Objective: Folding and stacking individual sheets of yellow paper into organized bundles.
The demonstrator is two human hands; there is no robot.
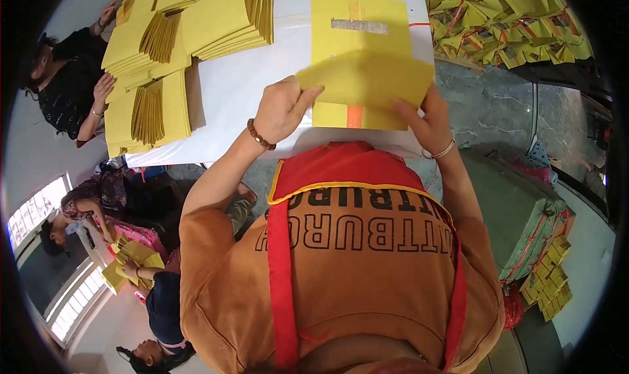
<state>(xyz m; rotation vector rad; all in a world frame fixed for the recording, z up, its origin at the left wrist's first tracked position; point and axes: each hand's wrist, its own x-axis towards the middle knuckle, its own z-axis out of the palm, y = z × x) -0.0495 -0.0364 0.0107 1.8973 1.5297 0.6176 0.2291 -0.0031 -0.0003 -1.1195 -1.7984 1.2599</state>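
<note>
My left hand [285,108] pinches the left corner of a yellow paper sheet [370,79], thumb against its edge. On the opposite edge, my right hand [429,121] grips the same sheet, thumb on top and the fingers partly hidden behind it. The sheet is raised and bent slightly between both hands. Beneath it lies more yellow paper [360,43] with a grey strip near the far end and an orange band near the close end. Whether the two are joined I cannot tell.
On the white-covered table [242,98], stacks of folded yellow paper [223,17] fill the left side. Bundles of yellow paper with red ties [504,23] lie at the far right. A green wrapped bale [524,236] stands right. Other people are at the left, one holding yellow papers [134,266].
</note>
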